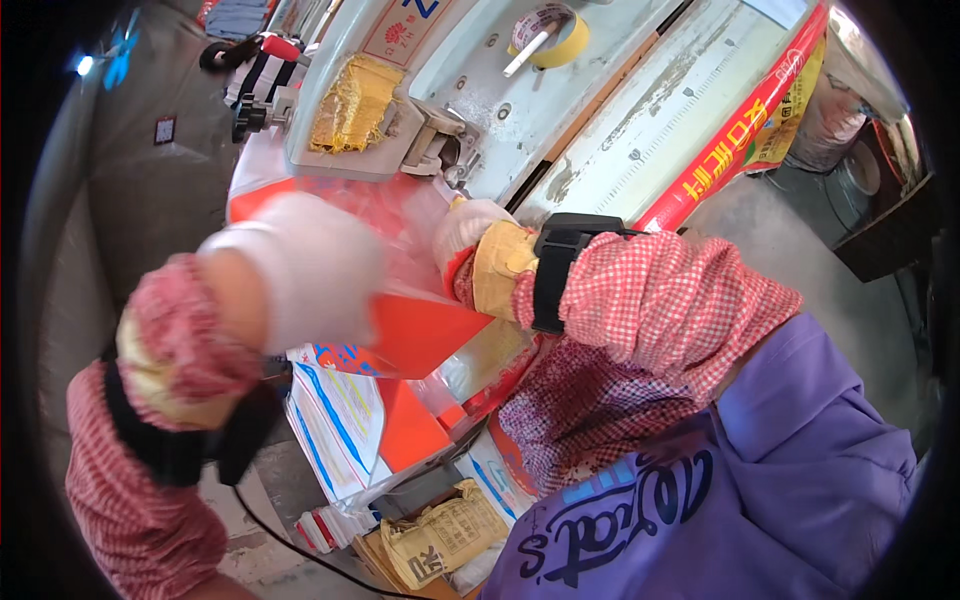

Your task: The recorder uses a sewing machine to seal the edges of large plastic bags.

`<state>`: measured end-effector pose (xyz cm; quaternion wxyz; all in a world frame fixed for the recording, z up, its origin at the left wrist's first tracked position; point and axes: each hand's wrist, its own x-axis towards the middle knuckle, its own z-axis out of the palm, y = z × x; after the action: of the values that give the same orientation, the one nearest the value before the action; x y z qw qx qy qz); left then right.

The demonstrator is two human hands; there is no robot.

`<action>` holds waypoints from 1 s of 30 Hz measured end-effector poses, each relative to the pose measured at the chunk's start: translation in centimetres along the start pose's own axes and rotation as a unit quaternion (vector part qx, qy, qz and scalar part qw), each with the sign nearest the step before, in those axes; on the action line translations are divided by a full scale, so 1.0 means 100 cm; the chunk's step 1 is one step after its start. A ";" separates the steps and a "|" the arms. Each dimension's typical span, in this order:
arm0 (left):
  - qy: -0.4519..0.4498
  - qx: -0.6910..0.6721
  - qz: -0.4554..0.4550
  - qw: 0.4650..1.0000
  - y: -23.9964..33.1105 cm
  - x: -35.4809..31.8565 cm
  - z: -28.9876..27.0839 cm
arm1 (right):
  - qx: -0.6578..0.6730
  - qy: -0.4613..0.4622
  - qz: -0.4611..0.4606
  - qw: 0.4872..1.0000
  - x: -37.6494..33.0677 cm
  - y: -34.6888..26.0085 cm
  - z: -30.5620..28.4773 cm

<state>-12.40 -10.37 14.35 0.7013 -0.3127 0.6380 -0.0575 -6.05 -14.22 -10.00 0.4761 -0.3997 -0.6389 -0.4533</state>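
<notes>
My left hand (300, 265), in a white glove and blurred by motion, lies on a red and clear plastic bag (415, 330) at its left end. My right hand (468, 240), also gloved in white with a yellow cuff, grips the same bag near its top, close under the metal head of a grey machine (440, 140). The bag stretches between both hands across the machine's bed. Both forearms wear red checked sleeve covers and black wrist bands.
A roll of yellow tape (548, 35) rests on the machine's top. A long red printed roll (740, 130) lies along the right of the grey bed. Stacked printed bags (340, 420) and folded paper (440, 535) sit below, near my purple apron.
</notes>
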 end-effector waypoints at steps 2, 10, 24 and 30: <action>0.006 0.030 -0.025 0.999 0.005 -0.018 0.011 | 0.113 -0.127 -0.066 0.983 -0.021 0.011 -0.018; 0.270 -0.108 0.224 0.930 0.106 0.023 0.005 | 0.257 -0.194 -0.217 0.921 -0.055 0.046 -0.059; 0.224 -0.262 0.235 0.909 0.127 -0.007 0.016 | 0.494 -0.300 -0.469 0.668 -0.006 0.019 -0.042; 0.301 -0.203 0.175 0.915 0.123 0.022 0.023 | 0.566 -0.328 -0.533 0.537 -0.022 0.011 -0.051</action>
<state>-13.82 -0.79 6.13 0.3962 -0.2996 0.8615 0.1053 -3.29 -18.96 -11.25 0.0310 0.2461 -0.9687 -0.0045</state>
